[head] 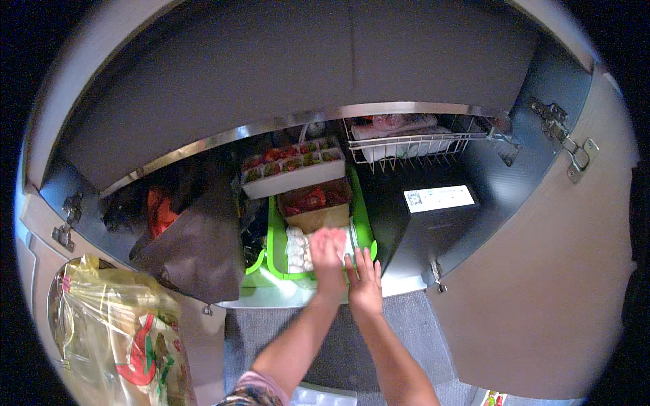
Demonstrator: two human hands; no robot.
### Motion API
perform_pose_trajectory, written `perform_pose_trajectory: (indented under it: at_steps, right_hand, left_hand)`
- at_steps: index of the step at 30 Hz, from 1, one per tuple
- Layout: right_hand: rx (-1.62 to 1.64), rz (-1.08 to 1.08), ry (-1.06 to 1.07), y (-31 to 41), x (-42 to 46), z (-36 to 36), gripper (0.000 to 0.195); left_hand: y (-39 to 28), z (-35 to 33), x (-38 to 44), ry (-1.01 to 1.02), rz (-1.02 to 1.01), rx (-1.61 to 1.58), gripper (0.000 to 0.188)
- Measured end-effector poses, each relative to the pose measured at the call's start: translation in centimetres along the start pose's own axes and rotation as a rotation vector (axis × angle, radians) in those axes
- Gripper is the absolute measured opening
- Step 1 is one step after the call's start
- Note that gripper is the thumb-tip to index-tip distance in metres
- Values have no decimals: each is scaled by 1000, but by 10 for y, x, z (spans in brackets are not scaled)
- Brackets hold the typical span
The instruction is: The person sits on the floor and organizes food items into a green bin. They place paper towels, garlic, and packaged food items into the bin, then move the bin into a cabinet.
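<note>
My left hand (327, 254) is over the front of a green-rimmed basket (271, 254), its fingers at a blurred pink item (332, 238); whether it grips that item is unclear. Beside it, my right hand (364, 279) lies with fingers spread on the basket's front right part, with nothing seen in it. Whitish round items in clear wrapping (296, 248) fill the basket's front left. Behind them stands a brown cardboard box (320, 218) with dark red packets inside. A white divided box (294, 177) of small red and green wrapped pieces rests at the basket's back.
The basket stands in a low cabinet with open hinged doors (538, 284). A black box (436, 238) with a white label is at the right, under a wire rack (421, 139) of packages. At left are a dark bag (198, 248) and a yellowish plastic bag (117, 325) on the door.
</note>
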State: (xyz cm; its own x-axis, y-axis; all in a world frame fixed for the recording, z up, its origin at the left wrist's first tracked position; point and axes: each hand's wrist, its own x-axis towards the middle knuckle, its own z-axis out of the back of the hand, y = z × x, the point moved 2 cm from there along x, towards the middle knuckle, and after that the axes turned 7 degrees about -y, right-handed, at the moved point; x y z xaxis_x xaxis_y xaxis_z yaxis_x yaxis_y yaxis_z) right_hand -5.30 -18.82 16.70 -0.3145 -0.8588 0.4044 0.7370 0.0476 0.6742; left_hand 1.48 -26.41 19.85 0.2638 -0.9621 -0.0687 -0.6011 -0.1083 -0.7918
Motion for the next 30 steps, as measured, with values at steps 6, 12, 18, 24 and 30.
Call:
perform_pose_trajectory:
  at_steps: [6, 12, 18, 24, 30]
  right_hand:
    - [27, 87, 130, 16, -12, 20, 67]
    - [180, -141, 599, -34, -216, 119, 40]
    - [499, -1780, 144, -170, -464, 235, 53]
    - [1004, -1917, -1078, -266, -516, 257, 79]
    - [945, -1780, -976, -332, -483, 263, 55]
  left_hand:
    - [-24, 40, -121, 30, -46, 230, 20]
    - [-49, 68, -118, 133, 117, 493, 25]
    - [-40, 130, -136, 309, 355, 638, 25]
    - [-18, 144, -175, 503, 566, 746, 20]
    - [-17, 149, -184, 542, 610, 857, 20]
